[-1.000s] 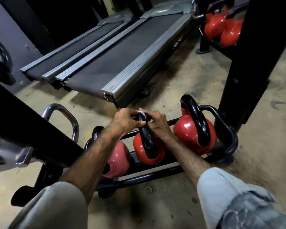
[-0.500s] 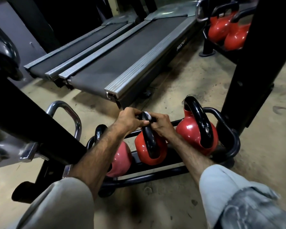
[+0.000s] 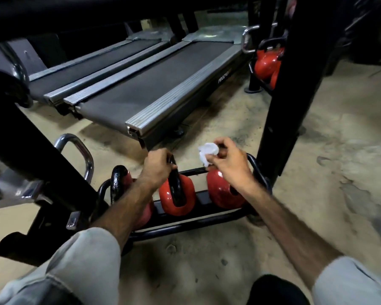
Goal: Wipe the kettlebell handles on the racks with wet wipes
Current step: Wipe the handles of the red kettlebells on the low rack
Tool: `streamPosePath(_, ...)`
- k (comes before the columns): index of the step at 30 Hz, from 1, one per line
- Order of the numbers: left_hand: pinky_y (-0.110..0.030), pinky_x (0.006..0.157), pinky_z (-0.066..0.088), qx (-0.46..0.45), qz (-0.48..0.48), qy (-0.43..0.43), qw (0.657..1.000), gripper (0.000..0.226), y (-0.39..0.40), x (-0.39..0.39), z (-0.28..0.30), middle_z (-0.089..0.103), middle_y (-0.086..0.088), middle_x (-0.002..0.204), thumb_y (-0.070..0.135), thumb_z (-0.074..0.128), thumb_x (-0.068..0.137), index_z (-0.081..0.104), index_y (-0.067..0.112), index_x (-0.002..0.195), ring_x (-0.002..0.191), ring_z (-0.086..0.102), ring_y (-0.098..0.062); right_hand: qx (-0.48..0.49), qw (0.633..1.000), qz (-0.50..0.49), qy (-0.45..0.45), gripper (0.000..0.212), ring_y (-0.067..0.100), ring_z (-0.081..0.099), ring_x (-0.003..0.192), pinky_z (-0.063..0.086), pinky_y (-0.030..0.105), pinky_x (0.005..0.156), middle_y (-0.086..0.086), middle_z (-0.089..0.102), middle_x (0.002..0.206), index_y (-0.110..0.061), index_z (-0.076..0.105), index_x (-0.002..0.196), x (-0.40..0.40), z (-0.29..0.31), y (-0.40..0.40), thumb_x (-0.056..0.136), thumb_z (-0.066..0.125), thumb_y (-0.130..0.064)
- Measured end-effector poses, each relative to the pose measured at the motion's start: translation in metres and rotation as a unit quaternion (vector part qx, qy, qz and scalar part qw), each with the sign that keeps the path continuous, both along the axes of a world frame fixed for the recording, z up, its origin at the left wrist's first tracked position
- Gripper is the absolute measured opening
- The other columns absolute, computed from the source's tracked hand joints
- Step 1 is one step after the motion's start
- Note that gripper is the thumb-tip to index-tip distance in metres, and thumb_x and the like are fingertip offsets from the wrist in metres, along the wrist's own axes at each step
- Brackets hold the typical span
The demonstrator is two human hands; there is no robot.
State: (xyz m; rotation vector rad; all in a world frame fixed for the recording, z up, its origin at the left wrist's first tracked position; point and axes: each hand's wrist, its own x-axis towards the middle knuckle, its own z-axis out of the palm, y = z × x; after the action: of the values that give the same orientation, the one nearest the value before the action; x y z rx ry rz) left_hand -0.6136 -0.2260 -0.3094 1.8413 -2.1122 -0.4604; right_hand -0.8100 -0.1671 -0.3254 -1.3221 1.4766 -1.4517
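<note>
Three red kettlebells with black handles sit in a low black rack (image 3: 185,227) on the floor. My left hand (image 3: 157,167) grips the top of the middle kettlebell's (image 3: 177,198) black handle. My right hand (image 3: 231,164) pinches a crumpled white wet wipe (image 3: 208,151) in the air, just above the right kettlebell (image 3: 220,192), whose handle is hidden behind that hand. The left kettlebell (image 3: 119,181) shows only its black handle and a bit of red beside my left forearm.
Two treadmills (image 3: 141,93) lie just beyond the rack. A black upright post (image 3: 290,84) stands at the right, with more red kettlebells (image 3: 267,62) on another rack behind it. A black beam and chrome bar (image 3: 79,150) cross the left. Bare concrete floor lies to the right.
My right hand has lifted off the middle kettlebell's handle and moved right with the wipe, over the right kettlebell. My left hand stays on the middle handle. The view has tilted up a little.
</note>
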Motion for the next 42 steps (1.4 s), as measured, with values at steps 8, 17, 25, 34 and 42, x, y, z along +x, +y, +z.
streamPosePath(8,-0.034,0.092,0.046,-0.062,-0.226,-0.016,0.972,0.032,0.037,-0.081,0.018,0.062,-0.005,0.123,0.007,0.056,0.09,0.063,0.017,0.12,0.114,0.057,-0.023,0.05,0.986,-0.088,0.133,0.025,-0.007,0.059,0.109,0.041,0.008,0.097,-0.013,0.069,0.121,-0.029,0.074,0.111,-0.052,-0.023,0.064,0.089,0.068,-0.039)
streamPosePath(17,-0.021,0.111,0.028,-0.081,-0.303,0.006,0.949,0.044,0.035,-0.11,-0.005,0.042,-0.006,0.15,0.003,0.052,0.093,0.054,0.015,0.135,0.14,0.035,-0.012,0.018,0.983,-0.18,-0.019,0.026,0.004,0.068,0.096,0.054,0.033,0.092,-0.016,0.074,0.096,-0.034,0.074,0.097,-0.031,-0.068,0.077,0.078,0.079,-0.017)
streamPosePath(25,-0.021,0.108,0.032,-0.1,-0.285,0.042,0.952,0.035,0.032,-0.113,-0.002,0.054,-0.01,0.139,0.007,0.063,0.089,0.065,0.011,0.124,0.13,0.05,-0.019,-0.005,0.972,-0.231,-0.035,0.027,0.0,0.066,0.103,0.05,0.02,0.095,-0.008,0.073,0.108,-0.023,0.075,0.109,-0.018,-0.08,0.073,0.083,0.077,-0.02)
streamPosePath(34,-0.007,0.099,0.027,-0.076,-0.255,0.065,0.962,0.035,0.033,-0.112,-0.002,0.054,-0.008,0.138,0.006,0.065,0.088,0.066,0.012,0.123,0.127,0.053,-0.019,0.024,0.968,-0.235,0.08,0.029,0.004,0.058,0.082,0.034,-0.004,0.079,0.003,0.062,0.093,-0.018,0.07,0.119,-0.014,-0.106,0.097,0.091,0.068,-0.024)
streamPosePath(42,-0.016,0.1,0.04,-0.068,-0.267,0.111,0.955,0.035,0.031,-0.108,-0.003,0.061,-0.007,0.131,0.014,0.072,0.082,0.07,0.018,0.116,0.124,0.055,-0.012,-0.006,0.981,-0.193,0.0,0.021,-0.007,0.062,0.094,0.04,0.003,0.08,-0.015,0.071,0.099,-0.02,0.075,0.112,-0.028,-0.046,0.044,0.093,0.065,-0.022)
